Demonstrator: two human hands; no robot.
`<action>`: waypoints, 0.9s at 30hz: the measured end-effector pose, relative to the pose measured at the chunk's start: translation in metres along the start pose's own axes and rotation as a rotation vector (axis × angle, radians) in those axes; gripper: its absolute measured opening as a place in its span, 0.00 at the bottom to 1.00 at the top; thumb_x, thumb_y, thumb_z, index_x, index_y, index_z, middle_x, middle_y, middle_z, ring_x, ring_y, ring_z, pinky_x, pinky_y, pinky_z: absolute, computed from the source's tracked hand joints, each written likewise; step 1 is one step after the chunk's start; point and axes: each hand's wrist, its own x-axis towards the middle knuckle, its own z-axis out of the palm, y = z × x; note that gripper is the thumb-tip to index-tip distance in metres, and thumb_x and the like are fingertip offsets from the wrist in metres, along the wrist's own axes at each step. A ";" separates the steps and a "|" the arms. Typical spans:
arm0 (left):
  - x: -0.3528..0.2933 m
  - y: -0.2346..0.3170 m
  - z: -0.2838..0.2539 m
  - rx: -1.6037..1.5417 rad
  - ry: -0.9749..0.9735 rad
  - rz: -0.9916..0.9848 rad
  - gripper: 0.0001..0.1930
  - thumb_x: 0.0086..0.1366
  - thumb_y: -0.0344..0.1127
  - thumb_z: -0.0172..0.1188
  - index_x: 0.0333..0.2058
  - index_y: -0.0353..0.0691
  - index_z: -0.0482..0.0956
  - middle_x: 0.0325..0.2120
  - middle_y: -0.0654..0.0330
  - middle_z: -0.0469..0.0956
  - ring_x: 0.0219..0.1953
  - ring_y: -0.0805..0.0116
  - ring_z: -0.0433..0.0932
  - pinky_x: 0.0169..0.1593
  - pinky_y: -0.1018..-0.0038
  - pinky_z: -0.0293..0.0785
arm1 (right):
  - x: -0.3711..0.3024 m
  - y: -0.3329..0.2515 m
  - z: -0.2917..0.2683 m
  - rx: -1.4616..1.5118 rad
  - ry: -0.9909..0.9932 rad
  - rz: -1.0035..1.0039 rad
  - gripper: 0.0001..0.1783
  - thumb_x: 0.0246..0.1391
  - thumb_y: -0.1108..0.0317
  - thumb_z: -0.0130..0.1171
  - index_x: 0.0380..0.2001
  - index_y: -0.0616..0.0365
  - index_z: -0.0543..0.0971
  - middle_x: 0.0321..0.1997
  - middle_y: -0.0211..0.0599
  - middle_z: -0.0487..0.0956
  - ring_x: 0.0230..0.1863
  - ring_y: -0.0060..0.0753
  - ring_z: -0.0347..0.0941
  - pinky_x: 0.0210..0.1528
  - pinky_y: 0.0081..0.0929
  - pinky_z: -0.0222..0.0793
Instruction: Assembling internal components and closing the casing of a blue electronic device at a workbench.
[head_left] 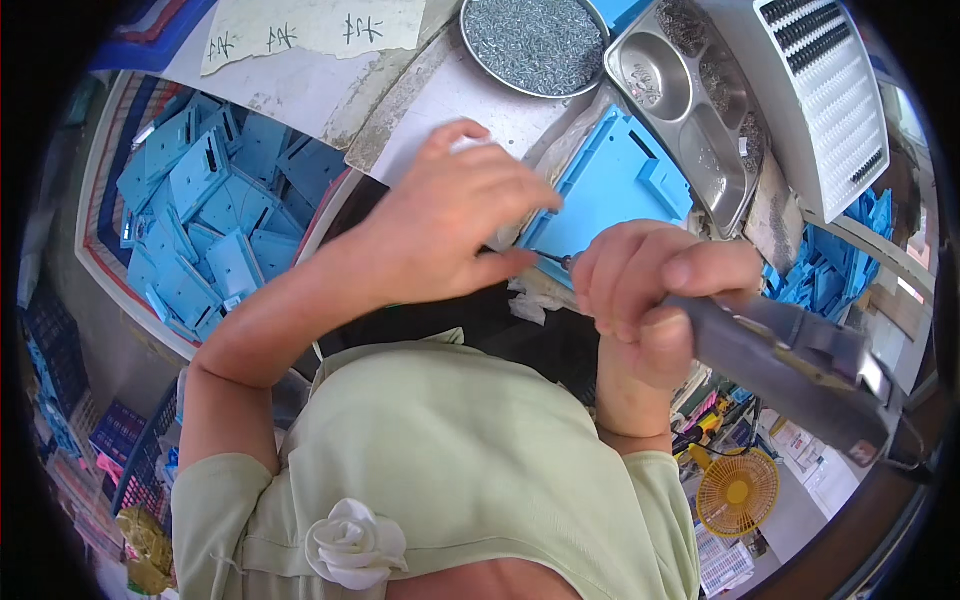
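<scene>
My right hand [660,290] is wrapped round a dark grey electric screwdriver [790,365]. The tool's thin bit points left, low over the near left edge of a light blue plastic panel [610,200]. At that edge is my left hand [460,215], fingers bent and apart from the thumb. Its fingertips reach the panel's rim, and the thumb lies close to the bit. No object shows in the left hand, though the space under its palm is partly hidden. The panel lies flat on the worktop, with a raised block and slots along its far right side.
A round metal dish of small screws [535,45] stands beyond the panel. Right of it are a steel compartment tray [690,110] and a white rack with black pieces [825,100]. A bin of blue panels [215,205] is at left, and a yellow fan [738,490] at lower right.
</scene>
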 end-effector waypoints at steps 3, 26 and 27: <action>0.000 -0.009 -0.017 0.037 0.057 -0.031 0.23 0.50 0.23 0.63 0.48 0.42 0.80 0.39 0.58 0.81 0.44 0.56 0.78 0.60 0.57 0.64 | -0.007 0.010 0.004 -0.080 0.031 -0.005 0.16 0.53 0.76 0.71 0.40 0.59 0.72 0.23 0.36 0.74 0.23 0.31 0.71 0.27 0.30 0.69; 0.068 0.022 0.062 0.205 -0.294 0.254 0.19 0.54 0.32 0.70 0.46 0.40 0.84 0.50 0.62 0.82 0.38 0.62 0.76 0.42 0.65 0.69 | -0.038 -0.027 -0.119 -0.274 0.362 -0.388 0.17 0.64 0.72 0.56 0.54 0.57 0.69 0.19 0.28 0.67 0.17 0.24 0.63 0.20 0.27 0.64; 0.068 0.022 0.060 0.213 -0.304 0.247 0.19 0.54 0.32 0.70 0.46 0.40 0.84 0.51 0.62 0.82 0.38 0.62 0.75 0.42 0.65 0.69 | -0.038 -0.020 -0.120 -0.317 0.367 -0.376 0.15 0.65 0.72 0.54 0.54 0.56 0.69 0.19 0.26 0.65 0.18 0.24 0.62 0.21 0.28 0.64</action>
